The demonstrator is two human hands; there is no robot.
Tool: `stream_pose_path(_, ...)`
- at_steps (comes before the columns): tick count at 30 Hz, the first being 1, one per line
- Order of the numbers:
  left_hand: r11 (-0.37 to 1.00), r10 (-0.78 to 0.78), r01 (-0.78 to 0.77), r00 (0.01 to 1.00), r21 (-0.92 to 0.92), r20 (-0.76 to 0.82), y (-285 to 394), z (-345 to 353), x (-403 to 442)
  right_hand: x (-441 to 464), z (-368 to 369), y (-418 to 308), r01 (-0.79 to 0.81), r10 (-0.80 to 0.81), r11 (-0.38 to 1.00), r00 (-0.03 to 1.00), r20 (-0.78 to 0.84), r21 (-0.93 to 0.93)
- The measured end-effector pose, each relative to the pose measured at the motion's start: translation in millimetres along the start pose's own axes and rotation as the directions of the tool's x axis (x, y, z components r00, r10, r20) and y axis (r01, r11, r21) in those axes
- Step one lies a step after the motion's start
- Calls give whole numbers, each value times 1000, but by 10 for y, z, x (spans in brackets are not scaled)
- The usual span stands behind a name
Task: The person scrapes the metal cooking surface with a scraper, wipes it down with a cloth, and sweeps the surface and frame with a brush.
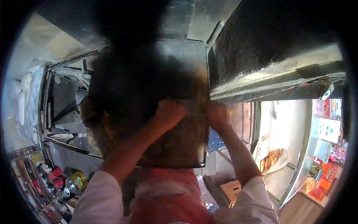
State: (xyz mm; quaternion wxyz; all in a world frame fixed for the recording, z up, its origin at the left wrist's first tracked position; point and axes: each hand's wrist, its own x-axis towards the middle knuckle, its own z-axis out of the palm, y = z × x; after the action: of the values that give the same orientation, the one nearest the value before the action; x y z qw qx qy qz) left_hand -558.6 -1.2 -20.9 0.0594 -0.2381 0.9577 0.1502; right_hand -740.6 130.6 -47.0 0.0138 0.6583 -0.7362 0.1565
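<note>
worktop (175, 143) lies below the curled left hand (171, 113), its long axis lost in shadow, while the curled right hand (219, 115) is nearer its right edge (206, 147); whether either grasps anything, i cannot tell.

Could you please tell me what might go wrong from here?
The right hand is at the right edge of the dark tabletop, so anything pushed that way could drop off.

Darkness covers much of the tabletop around the left hand, so that hand might bump something there that cannot be made out.
</note>
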Motion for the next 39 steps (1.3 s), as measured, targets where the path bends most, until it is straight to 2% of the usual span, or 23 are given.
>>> stream_pose_path(2, 962, 190, -169, 979, 216, -80, -245, 59, 373, 361, -22, 173, -96, 202, 963, 874, 442, -251)
stream_pose_path(4, 936, 292, -179, 877, 305, -381, -549, 185, 798, 621, 214, 521, -45, 118, 955, 963, 240, -292)
stream_pose_path(6, 852, 492, -483, 604, 202, -627, -760, 55, 1159, 940, 116, 505, -41, 106, 936, 980, 170, -348)
stream_pose_path(7, 867, 495, -440, 709, 233, -502, -753, 12, 1077, 907, 130, 521, -62, 129, 959, 964, 231, -276)
stream_pose_path(8, 868, 494, -437, 712, 237, -499, -687, 0, 915, 821, 93, 455, -60, 125, 961, 966, 228, -271)
stream_pose_path(10, 934, 331, -286, 917, 214, -221, -506, 19, 520, 519, 27, 187, -334, 381, 923, 862, 335, -192)
stream_pose_path(11, 961, 235, -276, 835, -9, -497, -411, 43, 384, 345, 56, 124, -65, 156, 932, 960, 232, -357)
stream_pose_path(12, 961, 237, -275, 836, -5, -494, -393, -12, 426, 358, 89, 156, -67, 156, 933, 961, 230, -354)
stream_pose_path(14, 955, 112, -99, 993, 278, -32, -405, -70, 543, 374, 182, 211, -39, 73, 939, 994, 86, -341)
stream_pose_path(18, 961, 180, -154, 979, 229, -99, -844, -150, 1248, 1017, 177, 430, -16, 101, 955, 956, 274, -297)
stream_pose_path(20, 908, 420, -379, 800, 182, -428, -1232, 85, 1656, 1267, 365, 584, 5, 26, 931, 996, 81, -365)
stream_pose_path(21, 908, 419, -385, 801, 168, -427, -1278, 76, 1671, 1401, 359, 611, 8, 15, 914, 998, 53, -407)
stream_pose_path(23, 847, 515, -504, 701, 168, -494, -1343, -125, 1638, 1468, 320, 578, -68, 142, 955, 959, 245, -288)
stream_pose_path(24, 844, 520, -508, 697, 172, -494, -1279, -210, 1535, 1378, 260, 501, -86, 165, 961, 941, 296, -262)
stream_pose_path(26, 951, 286, -280, 958, 131, -29, -1018, -228, 1161, 1101, 226, 323, -152, 226, 961, 912, 342, -229)
stream_pose_path(27, 952, 286, -281, 958, 120, -27, -1006, -175, 1087, 1019, 228, 198, -75, 48, 961, 993, -108, -265)
stream_pose_path(28, 958, 261, -249, 963, 140, -71, -1024, -109, 1094, 1149, 209, 248, -76, 48, 959, 993, -107, -272)
stream_pose_path(30, 964, 245, -232, 965, 130, -97, -1071, -77, 1226, 1348, 107, 360, -162, 269, 952, 848, 456, -260)
stream_pose_path(31, 954, 270, -255, 959, 156, -86, -1166, -297, 1458, 1598, 70, 349, -138, 329, 907, 821, 466, -397)
stream_pose_path(33, 943, 295, -278, 953, 183, -73, -1310, -400, 1726, 1828, 209, 553, -127, 269, 923, 887, 376, -362)
stream_pose_path(35, 943, 330, -301, 898, 141, -290, -1378, -367, 1781, 1828, 283, 576, -132, 269, 912, 907, 325, -387)
stream_pose_path(38, 881, 374, -327, 924, 343, -81, -1188, -662, 1420, 1689, 152, 374, -191, 263, 955, 899, 350, -225)
stream_pose_path(39, 880, 373, -326, 925, 345, -77, -1232, -581, 1450, 1626, 216, 358, -151, 202, 965, 949, 241, -215)
